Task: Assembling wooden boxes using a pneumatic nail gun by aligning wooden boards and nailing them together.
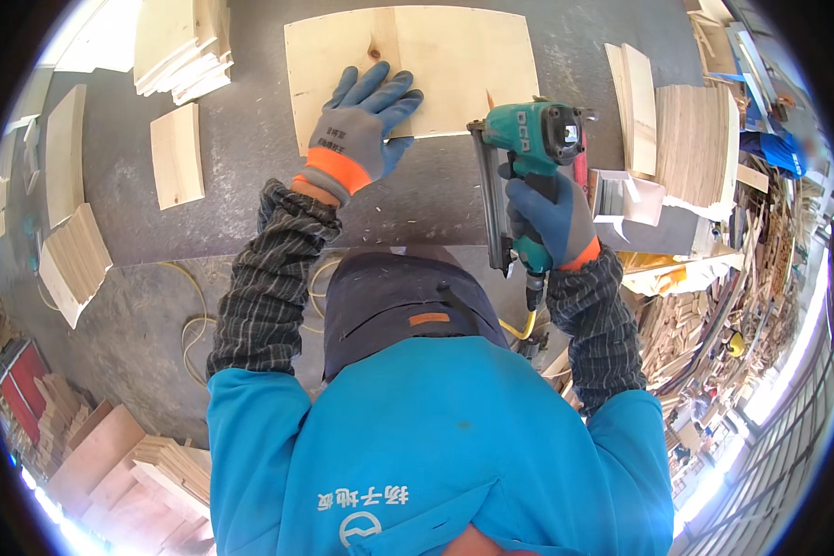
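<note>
While a small pale rectangular board [177, 156] lies apart at the left of the dark grey worktop [241, 139], with a stack of pale wooden sheets [178, 42] beyond it, the left hand [357, 134], in a grey-and-blue glove with an orange cuff, rests palm down across the near edge of a broad pale plywood panel [454, 65], fingers spread, thumb out to the right, gripping nothing. The panel's long axis runs left to right, and a brown knot marks its surface. At its near right corner is a teal nail gun [528, 130], its nose end turned left, its long black magazine [491, 199] running back toward the person. The right hand [561, 218], gloved alike, is wrapped around the handle; a yellow hose [519, 331] comes off the handle's base, then is lost behind the person's body. Farther right stands a thick stack of boards [695, 148]. The gun covers that corner of the panel, so contact at the nose cannot be told; the trigger is hard to make out, and part of the near edge is hidden under the left palm.
</note>
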`<action>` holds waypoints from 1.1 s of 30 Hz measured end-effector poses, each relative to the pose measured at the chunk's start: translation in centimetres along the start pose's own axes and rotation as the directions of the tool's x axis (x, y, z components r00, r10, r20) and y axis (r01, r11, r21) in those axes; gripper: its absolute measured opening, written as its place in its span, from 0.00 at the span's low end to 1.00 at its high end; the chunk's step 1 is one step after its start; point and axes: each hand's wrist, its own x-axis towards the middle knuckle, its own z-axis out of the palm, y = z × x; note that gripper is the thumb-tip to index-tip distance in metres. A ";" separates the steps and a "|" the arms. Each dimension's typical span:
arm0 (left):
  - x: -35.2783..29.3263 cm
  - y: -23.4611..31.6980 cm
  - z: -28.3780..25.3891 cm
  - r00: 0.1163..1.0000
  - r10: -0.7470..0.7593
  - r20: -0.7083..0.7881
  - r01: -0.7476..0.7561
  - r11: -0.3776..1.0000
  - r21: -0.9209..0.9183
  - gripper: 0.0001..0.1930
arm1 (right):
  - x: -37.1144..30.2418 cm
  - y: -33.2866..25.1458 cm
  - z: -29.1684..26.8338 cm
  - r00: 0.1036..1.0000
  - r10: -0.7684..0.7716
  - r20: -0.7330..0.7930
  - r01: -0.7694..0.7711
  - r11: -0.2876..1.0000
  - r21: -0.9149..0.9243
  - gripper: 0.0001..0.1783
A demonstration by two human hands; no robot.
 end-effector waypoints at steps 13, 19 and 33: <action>0.0 0.0 0.1 1.000 -0.013 0.021 0.013 1.000 -0.002 0.28 | 0.4 1.7 -3.5 0.998 -0.014 -0.054 0.019 0.997 0.081 0.20; 0.2 0.0 0.0 1.000 -0.010 0.005 0.010 1.000 -0.005 0.28 | 0.4 1.5 -3.6 0.999 -0.010 -0.038 0.013 0.997 0.073 0.20; 0.2 0.0 -0.1 1.000 0.006 0.004 -0.006 1.000 -0.006 0.28 | 0.3 1.3 -7.6 0.996 -0.055 -0.066 0.061 0.994 0.092 0.21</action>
